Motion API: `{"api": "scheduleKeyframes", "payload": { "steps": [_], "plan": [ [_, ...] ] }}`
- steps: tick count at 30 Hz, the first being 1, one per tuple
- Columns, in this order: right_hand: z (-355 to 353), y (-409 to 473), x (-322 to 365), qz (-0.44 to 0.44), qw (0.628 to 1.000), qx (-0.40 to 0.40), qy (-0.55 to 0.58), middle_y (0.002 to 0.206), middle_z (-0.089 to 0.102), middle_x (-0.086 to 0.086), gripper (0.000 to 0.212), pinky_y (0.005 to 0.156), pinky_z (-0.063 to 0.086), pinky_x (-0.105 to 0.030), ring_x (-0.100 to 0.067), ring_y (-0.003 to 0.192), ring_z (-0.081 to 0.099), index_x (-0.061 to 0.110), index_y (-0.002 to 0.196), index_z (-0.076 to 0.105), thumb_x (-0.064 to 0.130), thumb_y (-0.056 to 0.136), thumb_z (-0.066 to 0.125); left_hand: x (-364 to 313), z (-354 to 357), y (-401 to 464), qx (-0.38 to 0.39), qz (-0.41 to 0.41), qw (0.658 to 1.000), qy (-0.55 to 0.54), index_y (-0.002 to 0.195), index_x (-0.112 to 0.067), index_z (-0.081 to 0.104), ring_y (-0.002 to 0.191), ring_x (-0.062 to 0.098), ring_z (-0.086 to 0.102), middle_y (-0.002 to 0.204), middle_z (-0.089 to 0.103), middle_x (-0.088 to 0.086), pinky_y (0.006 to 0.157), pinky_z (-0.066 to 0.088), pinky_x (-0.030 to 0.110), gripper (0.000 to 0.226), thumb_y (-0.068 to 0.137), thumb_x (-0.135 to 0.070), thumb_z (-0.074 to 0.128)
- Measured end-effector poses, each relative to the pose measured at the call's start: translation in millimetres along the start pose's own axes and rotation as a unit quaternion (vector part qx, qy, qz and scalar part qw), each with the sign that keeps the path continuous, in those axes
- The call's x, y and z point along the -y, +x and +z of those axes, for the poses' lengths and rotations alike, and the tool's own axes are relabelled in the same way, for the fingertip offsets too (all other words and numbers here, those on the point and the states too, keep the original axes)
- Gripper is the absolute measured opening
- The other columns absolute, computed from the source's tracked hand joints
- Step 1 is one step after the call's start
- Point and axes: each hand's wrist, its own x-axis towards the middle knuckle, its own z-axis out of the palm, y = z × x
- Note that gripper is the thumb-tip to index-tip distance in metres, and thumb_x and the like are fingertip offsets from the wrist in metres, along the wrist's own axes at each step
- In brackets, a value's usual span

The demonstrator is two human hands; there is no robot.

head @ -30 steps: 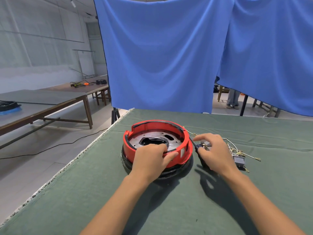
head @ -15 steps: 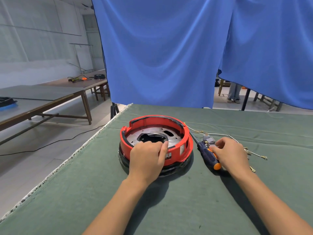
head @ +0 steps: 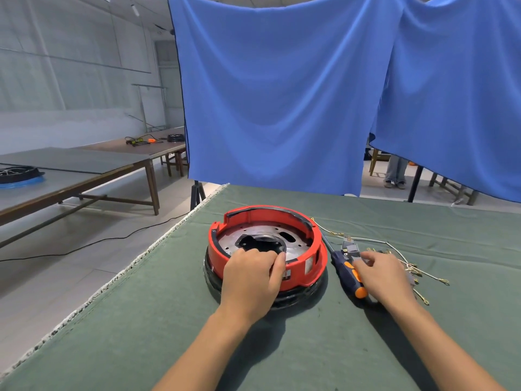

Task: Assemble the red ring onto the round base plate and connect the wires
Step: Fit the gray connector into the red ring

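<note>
Two hands work at the lower centre of the frame, on a green felt-covered table (head: 366,348). The red plastic ring (head: 282,218) sits on the round grey metal base plate (head: 296,242), which rests on a black rim at the middle of the table. The left hand (head: 251,280) lies over the ring's near wall, its fingers curled over the edge and gripping it, thumb toward the black centre opening.

Just right of the ring lies a dark blue screwdriver with orange grip patches (head: 348,270), its shaft pointing up-frame. The right hand (head: 386,275) rests across the handle's right side with fingers bent; whether it grasps the handle or the small grey connector block (head: 349,246) beside it is probably not decidable from this angle. Thin pale wires with brass terminals (head: 417,270) trail to the right edge of the hand.

The ring looks seated, so the step in hand seems to be steadying it while fetching the tool or the wires. Next calls for a firm pick-up on the right and keeping the ring from shifting.

Against the picture half a second earlier, both hands hold nearly the same places; the right hand sits slightly closer over the screwdriver handle.
</note>
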Motion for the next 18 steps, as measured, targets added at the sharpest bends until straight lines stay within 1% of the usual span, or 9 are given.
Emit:
{"api": "scheduleKeyframes", "payload": {
  "steps": [3,5,7,10,12,14,15,17,18],
  "plan": [
    [1,-3,1,0.004,1.000,0.000,0.028,0.105,0.067,-0.015,0.022,0.079,0.042,-0.034,-0.030,0.108,0.054,0.016,0.104,0.069,0.027,0.088,0.059,-1,-1,-1,-0.002,0.000,1.000,0.012,0.052,-0.024,0.035,0.045,0.021,0.043,0.044,0.048,-0.002,0.053,0.037,0.029,0.040,0.090,-0.035,0.039],
    [0,-4,0,0.007,0.999,-0.016,0.049,0.101,0.069,-0.012,0.017,0.074,0.041,-0.033,-0.028,0.102,0.057,0.017,0.098,0.070,0.026,0.086,0.063,-1,-1,-1,0.000,-0.004,1.000,0.017,0.051,-0.022,0.039,0.045,0.022,0.044,0.045,0.049,-0.002,0.054,0.036,0.028,0.041,0.090,-0.033,0.044],
    [-2,-5,-2,0.005,0.996,-0.035,0.078,0.099,0.069,-0.012,0.016,0.076,0.044,-0.035,-0.029,0.097,0.059,0.015,0.098,0.071,0.023,0.085,0.066,-1,-2,-1,0.002,-0.008,1.000,0.016,0.051,-0.022,0.038,0.045,0.021,0.043,0.044,0.048,-0.002,0.054,0.035,0.028,0.041,0.089,-0.030,0.049],
    [-9,-6,3,-0.024,0.987,-0.078,0.139,0.099,0.068,-0.014,0.019,0.083,0.049,-0.039,-0.028,0.093,0.061,0.012,0.101,0.071,0.020,0.085,0.066,-2,-3,-1,0.004,-0.008,1.000,0.010,0.052,-0.024,0.034,0.045,0.020,0.043,0.044,0.047,-0.002,0.053,0.038,0.029,0.040,0.091,-0.033,0.043],
    [-15,-8,11,-0.049,0.975,-0.088,0.196,0.095,0.068,-0.013,0.015,0.082,0.052,-0.041,-0.027,0.087,0.064,0.012,0.100,0.071,0.017,0.086,0.066,-2,-4,-1,0.013,-0.009,1.000,0.002,0.053,-0.024,0.033,0.046,0.020,0.043,0.045,0.048,-0.002,0.054,0.039,0.030,0.040,0.091,-0.034,0.039],
    [-18,-12,24,-0.041,0.949,-0.033,0.310,0.084,0.068,-0.012,0.010,0.071,0.057,-0.037,-0.022,0.073,0.068,0.011,0.097,0.069,0.011,0.088,0.064,-2,-4,-1,0.016,-0.014,1.000,-0.005,0.053,-0.024,0.034,0.047,0.021,0.044,0.046,0.048,-0.002,0.055,0.041,0.032,0.040,0.091,-0.032,0.043],
    [-18,-16,31,-0.025,0.926,0.014,0.377,0.079,0.068,-0.011,0.009,0.062,0.058,-0.029,-0.017,0.063,0.068,0.010,0.095,0.068,0.007,0.089,0.062,-3,-4,-1,0.020,-0.020,1.000,-0.011,0.054,-0.024,0.037,0.047,0.020,0.045,0.047,0.050,-0.002,0.056,0.041,0.033,0.039,0.091,-0.031,0.046],
    [-18,-24,44,0.006,0.872,0.101,0.480,0.074,0.069,-0.012,0.010,0.054,0.056,-0.022,-0.014,0.055,0.067,0.007,0.094,0.067,0.004,0.091,0.058,-4,-6,-2,0.020,-0.040,0.998,-0.036,0.060,-0.022,0.053,0.051,0.019,0.049,0.053,0.056,-0.004,0.055,0.040,0.031,0.030,0.089,-0.029,0.048],
    [-18,-28,48,0.014,0.849,0.134,0.511,0.073,0.070,-0.012,0.012,0.054,0.056,-0.023,-0.016,0.056,0.067,0.006,0.094,0.068,0.004,0.091,0.056,-4,-7,-3,0.010,-0.057,0.997,-0.059,0.071,-0.022,0.063,0.055,0.018,0.052,0.059,0.060,-0.007,0.056,0.037,0.029,0.021,0.087,-0.028,0.050]
  ]
}}
